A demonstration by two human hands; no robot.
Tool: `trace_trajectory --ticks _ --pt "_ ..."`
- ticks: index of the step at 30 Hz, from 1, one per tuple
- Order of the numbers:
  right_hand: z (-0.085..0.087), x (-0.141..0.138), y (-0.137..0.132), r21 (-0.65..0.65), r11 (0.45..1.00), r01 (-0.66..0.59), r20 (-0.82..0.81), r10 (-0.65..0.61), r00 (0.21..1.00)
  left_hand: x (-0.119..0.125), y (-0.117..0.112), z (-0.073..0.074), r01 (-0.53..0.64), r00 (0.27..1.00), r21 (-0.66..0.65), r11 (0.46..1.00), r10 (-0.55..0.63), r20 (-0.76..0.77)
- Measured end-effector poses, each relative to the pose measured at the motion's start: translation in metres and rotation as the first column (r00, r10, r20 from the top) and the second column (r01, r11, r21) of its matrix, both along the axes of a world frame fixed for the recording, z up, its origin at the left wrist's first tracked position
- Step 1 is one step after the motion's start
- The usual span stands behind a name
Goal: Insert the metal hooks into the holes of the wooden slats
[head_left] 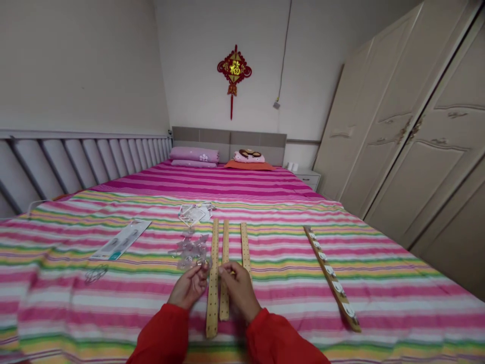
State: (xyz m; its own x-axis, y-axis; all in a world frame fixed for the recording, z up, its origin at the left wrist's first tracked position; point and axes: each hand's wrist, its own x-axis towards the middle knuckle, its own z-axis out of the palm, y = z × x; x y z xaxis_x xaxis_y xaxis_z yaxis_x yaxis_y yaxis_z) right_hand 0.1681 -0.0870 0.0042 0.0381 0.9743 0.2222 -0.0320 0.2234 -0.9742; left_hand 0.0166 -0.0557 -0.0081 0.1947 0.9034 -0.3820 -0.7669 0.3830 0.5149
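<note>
Three light wooden strips with rows of holes lie side by side on the striped bedspread; the left strip (213,283) runs between my hands. My left hand (188,288), in a red sleeve, is curled with pinched fingertips beside a pile of clear plastic hooks (190,250). It seems to hold a small clear piece, too small to name. My right hand (239,290) is closed over the near end of the middle strip (225,253), fingertips pinched at the strip. The third strip (245,247) lies just right of it.
A fourth wooden strip (331,278) fitted with white round hooks lies at the right. A flat retail package (121,240) and a clear bag (195,213) lie at the left and centre. Pillows (194,155) sit at the headboard; a wardrobe (417,136) lines the right.
</note>
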Motion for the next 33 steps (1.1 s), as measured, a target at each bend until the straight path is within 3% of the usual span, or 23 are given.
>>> trace_trajectory --ticks 5,10,16,22,28,33 --pt "-0.005 -0.024 0.022 -0.009 0.996 0.087 0.038 -0.087 0.996 -0.001 -0.002 -0.004 -0.02 0.983 0.014 1.0 0.022 -0.182" --pt "-0.015 -0.027 0.035 -0.072 0.985 0.156 0.016 -0.155 0.988 -0.006 -0.001 -0.007 -0.073 0.926 0.136 0.988 0.118 -0.36" --pt "-0.023 -0.03 0.052 -0.158 0.969 0.188 -0.092 -0.204 0.975 -0.02 -0.001 -0.001 -0.292 0.886 0.107 0.95 0.311 -0.343" --pt "-0.025 -0.038 0.063 -0.231 0.968 0.094 -0.15 -0.13 0.98 -0.027 -0.014 0.003 -0.302 0.851 0.138 0.943 0.332 -0.407" --pt "-0.019 -0.023 0.044 -0.229 0.973 0.037 -0.216 -0.088 0.972 -0.022 -0.032 0.004 -0.172 0.723 0.367 0.914 0.37 -0.584" --pt "-0.005 -0.007 0.004 -0.204 0.976 -0.074 -0.277 0.015 0.961 -0.003 -0.052 0.01 -0.181 0.605 0.5 0.847 0.497 -0.623"
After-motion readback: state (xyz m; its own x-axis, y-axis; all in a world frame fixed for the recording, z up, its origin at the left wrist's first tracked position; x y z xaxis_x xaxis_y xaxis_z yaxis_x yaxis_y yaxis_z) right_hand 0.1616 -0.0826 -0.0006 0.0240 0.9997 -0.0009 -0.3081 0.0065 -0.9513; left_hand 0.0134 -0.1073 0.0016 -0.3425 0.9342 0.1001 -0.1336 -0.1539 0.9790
